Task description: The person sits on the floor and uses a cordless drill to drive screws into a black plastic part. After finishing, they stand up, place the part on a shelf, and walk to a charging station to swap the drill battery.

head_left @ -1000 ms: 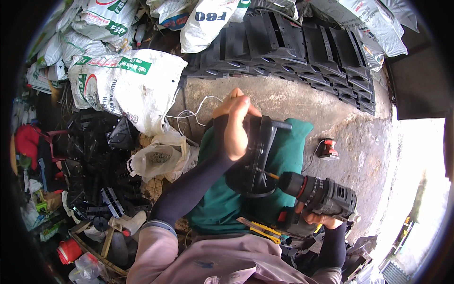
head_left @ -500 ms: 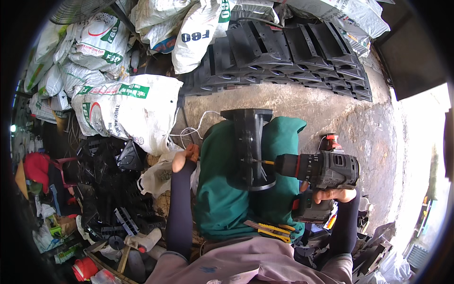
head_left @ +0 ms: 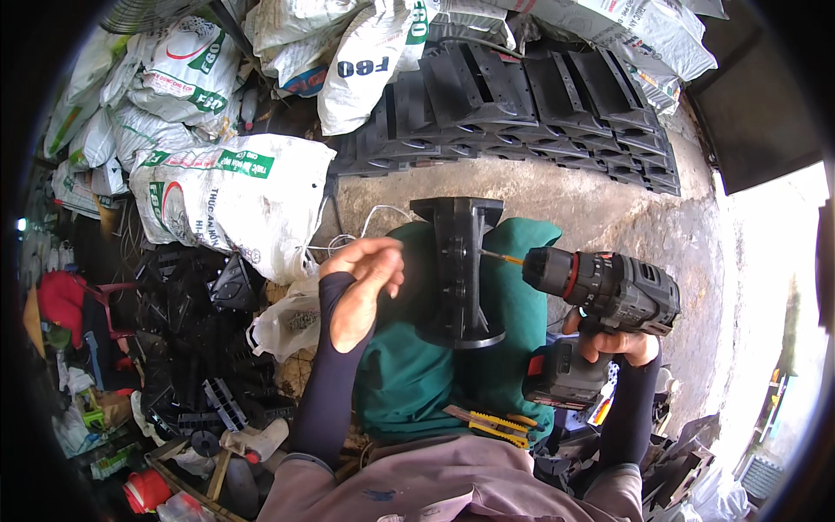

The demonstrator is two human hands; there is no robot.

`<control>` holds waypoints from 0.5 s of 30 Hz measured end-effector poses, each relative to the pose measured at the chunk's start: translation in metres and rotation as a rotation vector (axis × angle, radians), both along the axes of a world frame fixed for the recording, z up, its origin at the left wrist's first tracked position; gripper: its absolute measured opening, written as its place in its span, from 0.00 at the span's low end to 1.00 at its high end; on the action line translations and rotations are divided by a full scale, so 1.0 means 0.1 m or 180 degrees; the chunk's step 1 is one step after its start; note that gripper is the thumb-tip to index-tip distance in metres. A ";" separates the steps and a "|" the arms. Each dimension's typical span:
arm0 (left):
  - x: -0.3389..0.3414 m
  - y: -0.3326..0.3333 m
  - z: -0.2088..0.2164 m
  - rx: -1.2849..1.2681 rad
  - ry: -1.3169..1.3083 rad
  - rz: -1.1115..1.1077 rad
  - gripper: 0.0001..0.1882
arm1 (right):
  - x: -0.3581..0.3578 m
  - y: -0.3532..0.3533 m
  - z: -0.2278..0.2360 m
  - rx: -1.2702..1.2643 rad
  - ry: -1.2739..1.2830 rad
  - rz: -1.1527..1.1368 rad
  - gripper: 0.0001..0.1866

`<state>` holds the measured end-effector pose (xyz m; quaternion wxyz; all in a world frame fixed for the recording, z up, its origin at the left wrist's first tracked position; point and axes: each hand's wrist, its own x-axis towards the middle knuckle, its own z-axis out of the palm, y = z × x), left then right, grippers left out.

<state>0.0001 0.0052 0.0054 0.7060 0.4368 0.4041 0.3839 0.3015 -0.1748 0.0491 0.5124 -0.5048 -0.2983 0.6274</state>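
A black plastic part (head_left: 459, 270), narrow in the middle with a wider flange at each end, stands across my lap on the green trousers (head_left: 396, 370). My right hand (head_left: 619, 346) grips a black cordless drill (head_left: 609, 287) by its handle. The drill's thin bit (head_left: 502, 257) points left, its tip at the part's right edge; I cannot tell whether they touch. Left of the part, my left hand (head_left: 361, 283) hangs above my knee, apart from the part. Its fingers are curled together, and whatever they may hold is hidden.
Stacked black plastic parts (head_left: 522, 104) lie ahead on the concrete floor (head_left: 600, 204). White sacks (head_left: 235, 196) and a heap of black pieces (head_left: 174, 304) are on the left. A yellow utility knife (head_left: 500, 426) rests on my lap. A white cord (head_left: 370, 217) runs behind my left hand.
My left hand has moved right and over my knee, toward the black part. The drill has shifted to the right, its bit now tilted and farther up along the part.
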 end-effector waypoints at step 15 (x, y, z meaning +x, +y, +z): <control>0.25 -0.12 0.20 0.0513 0.0285 -0.0184 0.10 | -0.07 0.14 0.03 -0.0053 0.0118 0.0081 0.32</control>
